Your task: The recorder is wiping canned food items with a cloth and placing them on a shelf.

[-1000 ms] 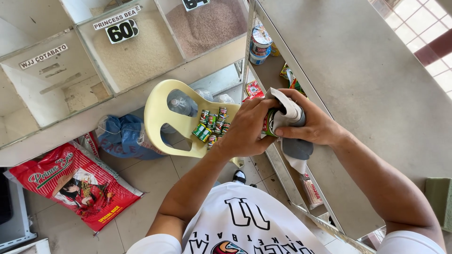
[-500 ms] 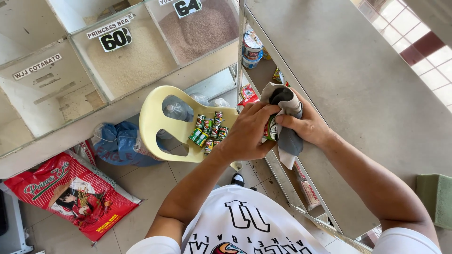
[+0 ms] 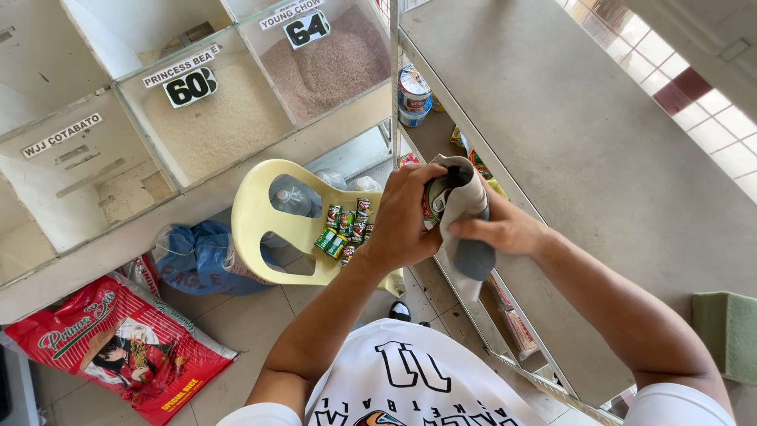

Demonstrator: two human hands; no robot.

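My left hand [image 3: 400, 217] grips a small can [image 3: 433, 199], of which only the metal top shows. My right hand [image 3: 505, 229] holds a grey and white cloth [image 3: 465, 217] wrapped over the can's far side. Both hands meet above the edge of a grey counter [image 3: 568, 158]. Just below them a pale yellow plastic chair [image 3: 260, 221] carries several small red and green cans [image 3: 347, 229] on its seat.
Glass-fronted bins of rice [image 3: 213, 118] with price cards line the wall at upper left. A red rice sack [image 3: 118, 347] and a blue bag [image 3: 193, 256] lie on the tiled floor. Stacked tins [image 3: 413, 95] stand on a shelf under the counter. A green cloth [image 3: 725, 331] rests at right.
Both hands have stayed together on the can while the cloth shifted over it. The view has tilted slightly, so the bins and chair sit lower in the picture.
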